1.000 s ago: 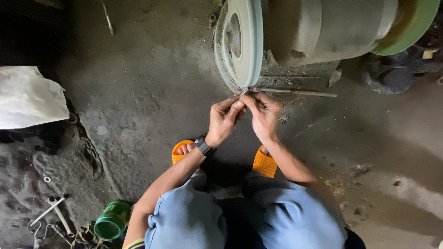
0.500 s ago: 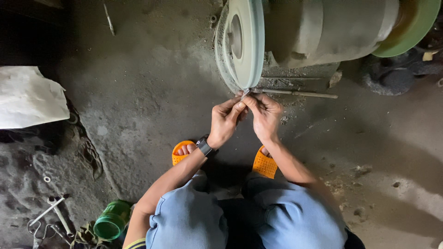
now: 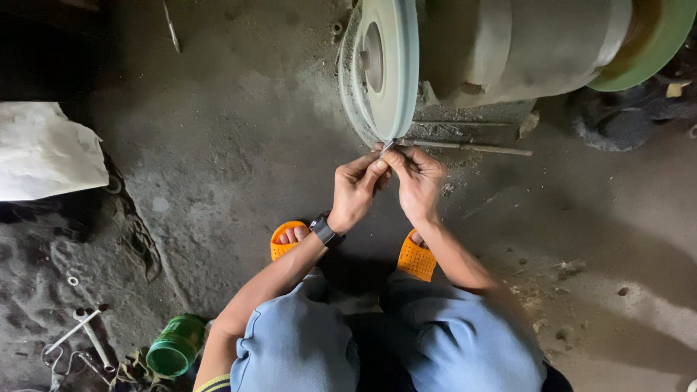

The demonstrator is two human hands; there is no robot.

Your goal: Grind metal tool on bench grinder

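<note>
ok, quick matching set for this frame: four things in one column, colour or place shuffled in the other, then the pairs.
Things:
1. sandals
2. can
3. wheel
4. wristwatch

Colour or place:
A. on the left forearm
B. pale, just above both hands, where a small metal piece meets its rim
C. orange, on the feet
D. green, lying on the floor at lower left

Pairs: 1-C, 2-D, 3-B, 4-A

The left hand and right hand pinch the piece together.
</note>
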